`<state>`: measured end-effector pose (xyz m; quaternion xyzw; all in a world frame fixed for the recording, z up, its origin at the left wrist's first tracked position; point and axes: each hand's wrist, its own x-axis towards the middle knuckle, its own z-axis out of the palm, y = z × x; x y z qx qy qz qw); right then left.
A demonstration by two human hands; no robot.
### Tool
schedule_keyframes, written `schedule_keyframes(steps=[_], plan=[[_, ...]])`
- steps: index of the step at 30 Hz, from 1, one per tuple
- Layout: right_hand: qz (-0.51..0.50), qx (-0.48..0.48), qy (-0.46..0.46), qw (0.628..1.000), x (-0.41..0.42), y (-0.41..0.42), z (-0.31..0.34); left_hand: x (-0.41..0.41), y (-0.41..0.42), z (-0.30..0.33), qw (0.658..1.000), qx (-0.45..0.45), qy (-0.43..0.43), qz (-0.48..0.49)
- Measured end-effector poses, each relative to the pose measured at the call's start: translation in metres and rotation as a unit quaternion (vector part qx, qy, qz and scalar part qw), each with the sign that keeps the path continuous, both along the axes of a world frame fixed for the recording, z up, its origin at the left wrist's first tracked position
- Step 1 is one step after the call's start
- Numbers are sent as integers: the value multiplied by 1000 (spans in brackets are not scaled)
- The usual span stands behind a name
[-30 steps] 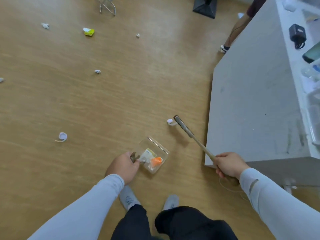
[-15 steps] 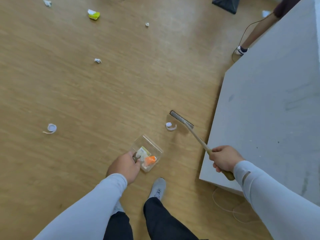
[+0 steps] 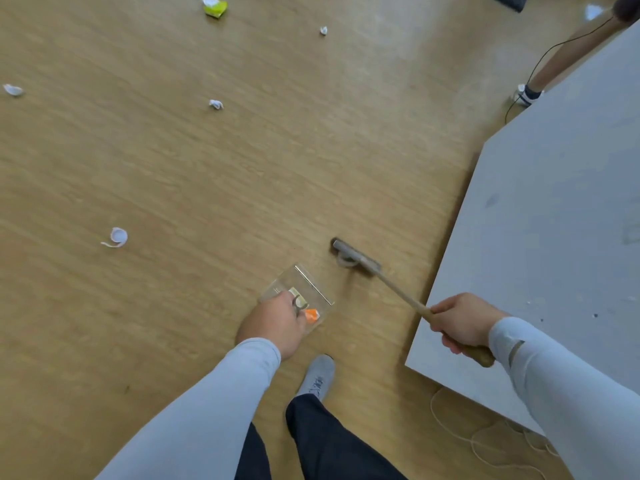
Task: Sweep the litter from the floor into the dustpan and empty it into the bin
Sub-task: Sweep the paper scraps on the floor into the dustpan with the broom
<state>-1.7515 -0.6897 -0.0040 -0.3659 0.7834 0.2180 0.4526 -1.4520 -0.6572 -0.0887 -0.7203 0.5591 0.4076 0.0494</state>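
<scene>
- right hand [image 3: 462,323] is wrapped round the wooden handle of the brush [image 3: 394,289], gripping near its butt end; the shaft runs forward and to the left from that grip down to the brush head [image 3: 356,258] on the floor [image 3: 173,168]
- left hand [image 3: 273,323] holds the clear dustpan [image 3: 301,292] by its near end, fingers curled on it (exact finger placement is partly hidden by the back of the hand); the open lip points forward and right, away from that grip
- pan already carries litter: an orange scrap [image 3: 311,315] and a pale wrapper [image 3: 298,296]
- key relation: a white curled scrap [image 3: 346,261] sits touching the near side of the brush head, between head and pan lip; from the right-hand grip it lies ahead and left, along the shaft line; from the left-hand grip it lies ahead and right, just past the lip
- so the sweep direction is, in my reading, back and left from the head toward the lip; a short pull, with the head's long axis roughly parallel to the lip
- left hand is the nearer one to the scrap, but the brush does the work; the pan probably needs to stay flat on the floor so the scrap does not slide under it
- remaining litter well apart from both grips: white cap with tail [image 3: 117,237] far left, crumpled bits [image 3: 216,104] and [image 3: 323,30] ahead, yellow-green wrapper [image 3: 214,6] far ahead, one more scrap [image 3: 13,90] at the left edge
- bin not in view
</scene>
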Motion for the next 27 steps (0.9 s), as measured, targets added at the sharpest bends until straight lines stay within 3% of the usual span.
schedule_keyframes(steps=[6,13,19,27], plan=[[-59,41,-69,995,-33,-8,55,-3,-5,0,1000,-6,-10,0],[-13,-45,-34,998,0,14,31,4,6,2,1000,-14,0,0],[-63,-73,-43,994,13,23,33,14,15,8,1000,-7,3,9],[-103,-89,-75,988,13,27,54,56,19,62,993,-35,3,116]])
